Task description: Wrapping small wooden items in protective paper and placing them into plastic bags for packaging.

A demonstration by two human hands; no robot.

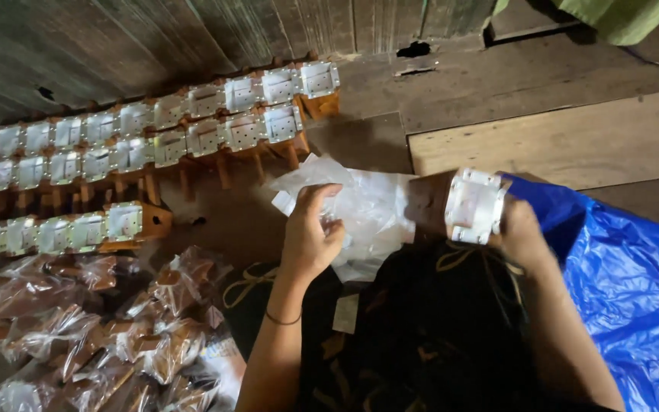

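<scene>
The person sits on a wooden floor (543, 137), looking down at both hands. The left hand (310, 236) has its fingers (322, 200) pinched on a clear plastic bag (368, 210) that lies crumpled just ahead of the lap, its mouth not visibly open. The right hand (524, 233) grips a wooden piece with a white-metal square frame on its end (474, 206), the fingers curled around the far side so only the back of the hand shows; the piece is held up, close beside the bag and partly in front of it. To the left, rows of the same framed pieces (154, 137) stand unwrapped along the plank wall (154, 38), and nearer the person a heap of already bagged pieces (116, 336) lies on the floor. A blue tarpaulin (634, 282) spreads on the right. The likely trouble lies in the frame's sharp-looking metal corners: pushed against thin film held by a light pinch, they could snag or tear it, or drag the bag out of the left fingers. The light is dim, so the bag's opening is hard to find, and a mis-aimed piece could slip and knock the standing rows over.
</scene>
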